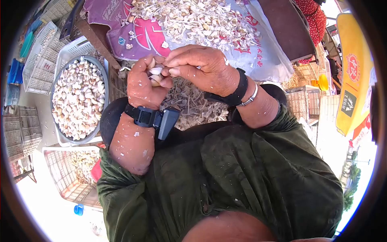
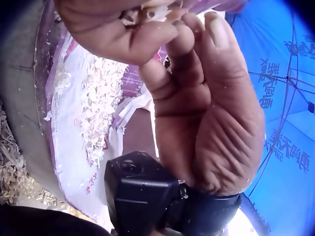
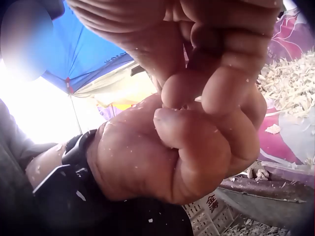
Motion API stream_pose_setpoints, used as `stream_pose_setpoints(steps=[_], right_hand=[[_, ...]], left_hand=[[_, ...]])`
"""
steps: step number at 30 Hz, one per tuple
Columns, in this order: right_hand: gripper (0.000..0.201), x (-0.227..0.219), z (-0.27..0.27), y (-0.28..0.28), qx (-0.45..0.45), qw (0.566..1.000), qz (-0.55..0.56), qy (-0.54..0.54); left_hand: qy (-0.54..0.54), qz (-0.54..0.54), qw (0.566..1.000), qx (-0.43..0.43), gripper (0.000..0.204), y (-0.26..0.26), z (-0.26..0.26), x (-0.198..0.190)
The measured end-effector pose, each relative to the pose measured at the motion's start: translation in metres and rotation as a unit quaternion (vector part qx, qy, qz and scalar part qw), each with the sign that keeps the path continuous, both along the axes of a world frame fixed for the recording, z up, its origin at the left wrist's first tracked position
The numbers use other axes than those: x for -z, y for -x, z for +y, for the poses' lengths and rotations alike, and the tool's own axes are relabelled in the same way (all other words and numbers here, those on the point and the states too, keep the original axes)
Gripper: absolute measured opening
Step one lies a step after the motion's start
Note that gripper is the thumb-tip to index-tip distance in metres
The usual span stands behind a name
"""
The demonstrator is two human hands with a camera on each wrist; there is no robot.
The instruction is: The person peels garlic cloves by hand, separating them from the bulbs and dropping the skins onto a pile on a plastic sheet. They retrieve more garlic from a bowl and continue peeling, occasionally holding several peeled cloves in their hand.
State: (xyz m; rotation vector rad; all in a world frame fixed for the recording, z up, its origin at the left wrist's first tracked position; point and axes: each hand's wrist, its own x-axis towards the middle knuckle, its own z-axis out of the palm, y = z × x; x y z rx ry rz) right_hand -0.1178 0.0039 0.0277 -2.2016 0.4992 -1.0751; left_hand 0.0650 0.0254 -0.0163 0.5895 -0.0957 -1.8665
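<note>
In the head view, several pale garlic cloves [image 1: 155, 71] lie in the curled fingers of the left hand [image 1: 145, 86]. The right hand [image 1: 207, 69] meets it from the right, its thumb and fingertips pinched together at the cloves. The left wrist view has the left hand [image 2: 206, 108] with bent fingers, and the other hand's fingers across the top, near some garlic [image 2: 152, 14]. In the right wrist view the right hand's fingertips [image 3: 224, 91] press close to the left hand [image 3: 157, 152]; what they pinch is mostly hidden there.
Garlic pieces and skins [image 1: 201, 26] cover a printed sack [image 1: 266, 60] ahead. At the left, a round tub [image 1: 105, 86] holds many cloves, with plastic crates [image 1: 38, 72] around it. Dry skins and stalks [image 1: 193, 103] lie below the hands. A yellow banner [image 1: 350, 52] is at the right.
</note>
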Motion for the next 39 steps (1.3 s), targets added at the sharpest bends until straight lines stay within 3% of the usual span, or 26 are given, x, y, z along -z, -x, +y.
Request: stream_pose_setpoints(steps=[2, 5, 7, 8, 9, 10, 12, 13, 15, 16, 18, 19, 20, 21, 22, 25, 29, 30, 32, 33, 36, 39], right_hand=[[0.014, 0.007, -0.006, 0.01, 0.073, 0.991, 0.015, -0.109], [0.012, 0.042, -0.04, 0.044, 0.152, 0.974, 0.094, -0.136], [0.013, 0.048, -0.062, 0.058, 0.197, 0.959, 0.138, -0.148], [0.014, 0.049, -0.071, 0.063, 0.239, 0.942, 0.186, -0.147], [0.014, 0.051, -0.081, 0.068, 0.28, 0.92, 0.232, -0.145], [0.014, 0.058, -0.094, 0.074, 0.279, 0.92, 0.233, -0.147], [0.016, 0.076, -0.121, 0.084, 0.283, 0.913, 0.291, 0.032], [0.018, 0.078, -0.13, 0.089, 0.25, 0.914, 0.3, 0.109], [0.019, 0.101, -0.159, 0.096, 0.23, 0.931, 0.28, 0.043], [0.021, 0.103, -0.163, 0.092, 0.211, 0.942, 0.259, -0.022], [0.026, 0.11, -0.17, 0.089, 0.218, 0.941, 0.259, -0.025], [0.027, 0.116, -0.18, 0.089, 0.243, 0.921, 0.304, -0.002], [0.028, 0.121, -0.187, 0.088, 0.267, 0.899, 0.347, 0.021], [0.03, 0.103, -0.179, 0.077, 0.265, 0.865, 0.412, 0.11], [0.03, 0.096, -0.18, 0.07, 0.264, 0.866, 0.41, 0.11], [0.028, 0.075, -0.176, 0.046, 0.264, 0.807, 0.528, -0.002], [0.023, 0.064, -0.167, 0.037, 0.277, 0.788, 0.549, -0.006], [0.023, 0.067, -0.168, 0.04, 0.276, 0.79, 0.547, -0.003], [0.023, 0.077, -0.17, 0.057, 0.307, 0.876, 0.352, -0.119], [0.025, 0.068, -0.161, 0.06, 0.289, 0.886, 0.234, -0.276], [0.025, 0.063, -0.139, 0.073, 0.31, 0.857, 0.236, -0.338], [0.023, 0.076, -0.138, 0.083, 0.315, 0.884, 0.214, -0.272]], left_hand=[[0.053, 0.064, 0.997, -0.001, 0.026, -0.039, -0.003, -0.005], [0.11, 0.066, 0.99, -0.058, 0.02, -0.113, -0.004, -0.012], [0.078, 0.033, 0.99, -0.117, 0.024, -0.187, -0.009, 0.014], [0.013, -0.051, 0.976, -0.21, 0.029, -0.221, -0.01, 0.028], [0.054, -0.251, 0.948, -0.19, 0.044, -0.257, -0.011, 0.048], [0.093, -0.44, 0.878, -0.162, 0.064, -0.278, -0.008, 0.061], [-0.078, -0.242, 0.921, -0.294, 0.047, -0.258, 0.001, 0.02], [-0.08, -0.243, 0.921, -0.294, 0.047, -0.258, 0.002, 0.015], [-0.223, -0.34, 0.841, -0.356, 0.05, -0.258, 0.003, 0.012], [-0.225, -0.341, 0.841, -0.356, 0.05, -0.258, 0.005, 0.011], [-0.149, -0.249, 0.884, -0.367, 0.046, -0.259, 0.013, 0.009], [-0.098, -0.23, 0.913, -0.321, 0.039, -0.259, 0.021, 0.005], [-0.099, -0.232, 0.913, -0.322, 0.039, -0.256, 0.025, 0.001], [-0.013, -0.203, 0.952, -0.229, 0.036, -0.24, 0.029, -0.011], [0.075, -0.172, 0.973, -0.132, 0.035, -0.222, 0.032, -0.024], [0.183, -0.171, 0.968, -0.03, 0.035, -0.148, 0.03, -0.067], [0.21, -0.13, 0.968, 0.042, 0.034, -0.074, 0.003, -0.095], [0.211, -0.123, 0.968, 0.057, 0.033, -0.057, -0.006, -0.094], [0.158, -0.108, 0.977, 0.089, 0.032, -0.023, -0.02, -0.077], [0.145, -0.116, 0.977, 0.106, 0.032, -0.008, -0.03, -0.06], [0.046, -0.171, 0.975, 0.132, 0.031, 0.036, -0.053, -0.01], [-0.024, -0.252, 0.958, 0.136, 0.03, 0.047, -0.05, 0.025]])
